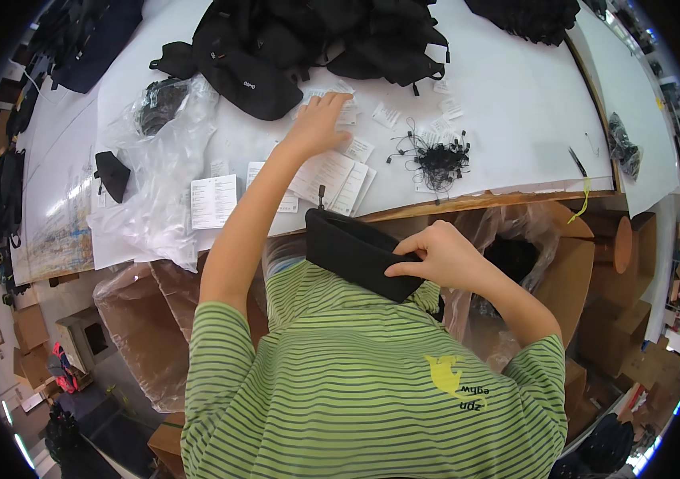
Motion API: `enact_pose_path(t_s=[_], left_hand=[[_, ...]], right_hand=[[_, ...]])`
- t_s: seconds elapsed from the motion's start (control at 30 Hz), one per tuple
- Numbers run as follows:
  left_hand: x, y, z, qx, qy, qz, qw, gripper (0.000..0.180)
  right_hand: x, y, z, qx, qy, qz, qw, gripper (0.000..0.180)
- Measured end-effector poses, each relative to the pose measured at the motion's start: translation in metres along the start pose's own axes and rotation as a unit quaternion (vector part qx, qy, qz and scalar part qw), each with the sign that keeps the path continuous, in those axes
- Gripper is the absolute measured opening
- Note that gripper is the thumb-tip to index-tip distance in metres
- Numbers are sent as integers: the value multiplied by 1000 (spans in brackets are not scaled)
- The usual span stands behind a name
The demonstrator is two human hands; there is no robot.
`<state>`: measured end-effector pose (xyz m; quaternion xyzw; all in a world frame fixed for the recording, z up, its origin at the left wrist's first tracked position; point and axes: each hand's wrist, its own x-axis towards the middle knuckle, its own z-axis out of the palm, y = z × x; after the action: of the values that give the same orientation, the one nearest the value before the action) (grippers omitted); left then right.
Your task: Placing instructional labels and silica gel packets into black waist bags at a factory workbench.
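At centre, open-topped black pouch (356, 257)

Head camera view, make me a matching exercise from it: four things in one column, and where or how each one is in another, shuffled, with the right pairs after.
1. Right hand
2. Left hand
3. Tangle of black strings
4. Large clear plastic bag

A. Crumpled, left of both hands
B. Pinching the edge of a black fabric pouch
C. Heaped on the white table
D. Stretched out over white cards

Pairs: 1-B, 2-D, 3-C, 4-A
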<state>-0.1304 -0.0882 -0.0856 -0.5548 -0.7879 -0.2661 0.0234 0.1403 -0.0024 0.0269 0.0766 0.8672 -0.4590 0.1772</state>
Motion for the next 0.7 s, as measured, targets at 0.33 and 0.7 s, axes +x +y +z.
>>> enact_pose_path(t_s=[0.33, 0.7], left_hand=[[23, 3, -10, -202, -44, -141, 968, 22], [-41, 100, -95, -144, 103, -23, 984, 43]], right_hand=[[-10, 9, -22, -123, 201, -7, 972, 24], [13, -11, -41, -158, 252, -46, 954, 19]])
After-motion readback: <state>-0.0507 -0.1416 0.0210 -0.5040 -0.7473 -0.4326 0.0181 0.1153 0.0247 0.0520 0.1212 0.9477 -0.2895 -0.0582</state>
